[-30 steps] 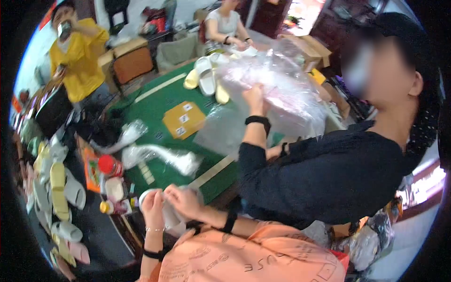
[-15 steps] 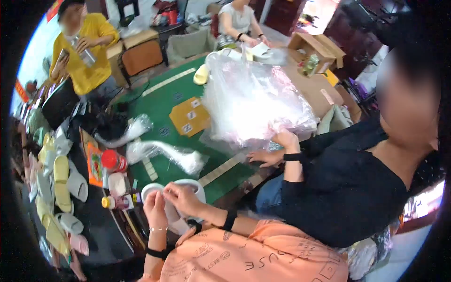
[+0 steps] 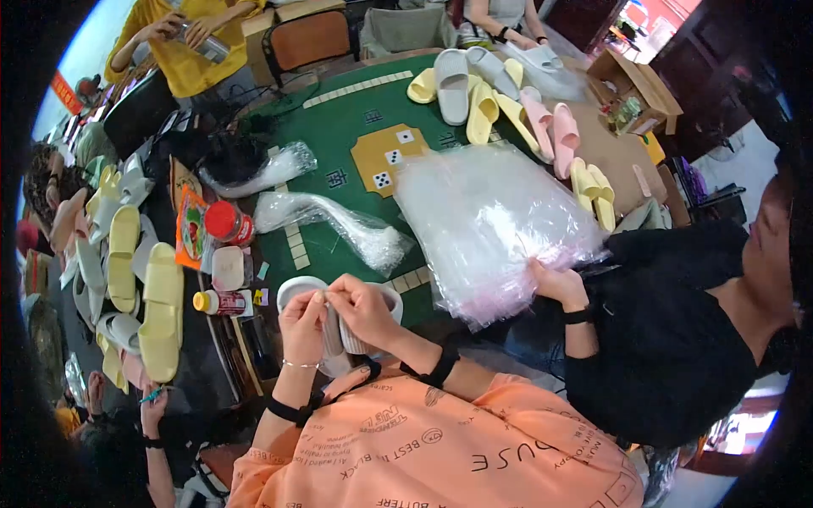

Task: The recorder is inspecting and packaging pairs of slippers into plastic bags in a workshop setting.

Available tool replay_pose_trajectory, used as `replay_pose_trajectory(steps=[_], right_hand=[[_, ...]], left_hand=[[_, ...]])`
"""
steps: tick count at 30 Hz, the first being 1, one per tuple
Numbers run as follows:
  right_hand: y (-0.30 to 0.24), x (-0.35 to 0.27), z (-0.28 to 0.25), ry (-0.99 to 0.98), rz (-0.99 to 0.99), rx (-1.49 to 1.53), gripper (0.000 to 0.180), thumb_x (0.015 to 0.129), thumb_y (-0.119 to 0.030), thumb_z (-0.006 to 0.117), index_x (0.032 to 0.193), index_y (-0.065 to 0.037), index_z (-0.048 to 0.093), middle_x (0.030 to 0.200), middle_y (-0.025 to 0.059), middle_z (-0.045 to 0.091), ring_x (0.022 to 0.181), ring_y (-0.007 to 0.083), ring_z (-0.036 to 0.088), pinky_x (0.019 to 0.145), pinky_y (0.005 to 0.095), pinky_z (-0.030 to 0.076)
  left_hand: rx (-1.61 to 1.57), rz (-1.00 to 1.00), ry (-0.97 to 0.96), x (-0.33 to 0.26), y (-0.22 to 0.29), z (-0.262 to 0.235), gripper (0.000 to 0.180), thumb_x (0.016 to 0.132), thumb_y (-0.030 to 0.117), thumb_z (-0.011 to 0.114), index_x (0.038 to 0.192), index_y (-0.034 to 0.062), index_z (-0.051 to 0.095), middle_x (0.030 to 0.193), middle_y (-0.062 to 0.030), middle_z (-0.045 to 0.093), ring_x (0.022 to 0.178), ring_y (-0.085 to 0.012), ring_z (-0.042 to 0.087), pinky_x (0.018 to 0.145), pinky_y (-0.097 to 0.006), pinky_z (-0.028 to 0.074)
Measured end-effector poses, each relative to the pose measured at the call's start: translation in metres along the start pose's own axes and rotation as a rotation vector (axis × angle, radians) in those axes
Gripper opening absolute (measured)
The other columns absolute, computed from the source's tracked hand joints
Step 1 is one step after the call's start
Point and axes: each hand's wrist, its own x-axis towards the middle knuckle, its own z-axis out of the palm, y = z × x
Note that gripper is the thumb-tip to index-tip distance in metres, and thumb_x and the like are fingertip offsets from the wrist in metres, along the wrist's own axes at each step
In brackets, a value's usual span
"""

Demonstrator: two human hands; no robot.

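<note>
Item: one pair of pale slippers (image 3: 351, 340), at the near edge of the green desk (image 3: 334, 140), directly beneath the wearer's hands. Left hand (image 3: 303, 326) and right hand (image 3: 360, 309): together, fingertips pinched and meeting above the pair; whether anything thin is held between them cannot be told. Status, by judgement: work at the fingertips in progress, not finished; the pair lies bare, no wrapping visible on it. Outstanding, by appearance: yellow, grey and pink slippers (image 3: 452, 85) loose along the far side, more yellow slippers (image 3: 161, 313) at left, likewise uncovered. Stock: clear plastic bundle (image 3: 339, 224), unused beyond the pair; flat clear bags (image 3: 491, 224), under a co-worker's hand (image 3: 559, 284). Finished pieces: none identifiable.
</note>
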Motion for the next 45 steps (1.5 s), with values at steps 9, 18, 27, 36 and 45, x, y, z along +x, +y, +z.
replay_pose_trajectory(steps=[9,18,27,36,45], right_hand=[[0.008,0.001,-0.01,0.032,0.099,0.123,0.011,0.084,-0.01,0.05,0.079,-0.001,0.052,0.064,-0.0026,0.051,0.056,0.0007,0.042,0.047,0.0163,0.033],[-0.015,0.011,-0.073,0.279,0.09,0.149,0.022,0.08,-0.001,0.047,0.101,-0.002,0.051,0.087,0.0016,0.055,0.065,0.0052,0.046,0.061,0.0187,0.04],[0.123,-0.021,-0.105,-0.102,0.246,-0.497,0.041,0.065,-0.018,0.065,0.1,-0.001,0.053,0.081,0.0147,0.058,0.078,0.0297,0.057,0.071,0.0348,0.044],[0.076,-0.02,-0.064,0.359,-0.151,-0.398,0.049,0.06,-0.021,0.067,0.103,-0.004,0.052,0.108,0.0149,0.047,0.093,0.029,0.051,0.074,0.0338,0.041],[0.126,-0.024,-0.082,0.299,0.185,0.771,0.03,0.08,-0.018,0.052,0.107,-0.002,0.05,0.101,0.0063,0.054,0.092,0.0166,0.052,0.078,0.0285,0.043]], left_hand=[[0.093,-0.002,-0.031,0.004,-0.002,0.016,0.009,0.078,0.007,0.058,0.084,-0.0009,0.059,0.069,-0.0007,0.056,0.055,-0.0048,0.047,0.051,-0.017,0.036],[0.081,0.115,-0.071,0.018,0.036,0.029,0.007,0.08,0.007,0.056,0.083,0.0006,0.056,0.067,0.0023,0.05,0.055,-0.0041,0.04,0.051,-0.016,0.032],[0.022,0.026,-0.252,0.011,0.052,0.067,0.007,0.08,0.007,0.055,0.084,0.0008,0.054,0.066,0.0013,0.048,0.057,-0.0052,0.04,0.051,-0.017,0.031],[-0.021,-0.112,-0.295,-0.011,0.064,0.1,0.005,0.082,0.009,0.053,0.082,0.0044,0.051,0.064,0.0022,0.046,0.053,-0.0056,0.041,0.048,-0.017,0.032],[-0.003,-0.193,-0.549,-0.028,0.048,0.108,0.004,0.079,0.005,0.056,0.082,0.0035,0.054,0.07,0.0021,0.053,0.058,-0.0051,0.046,0.052,-0.018,0.038]])
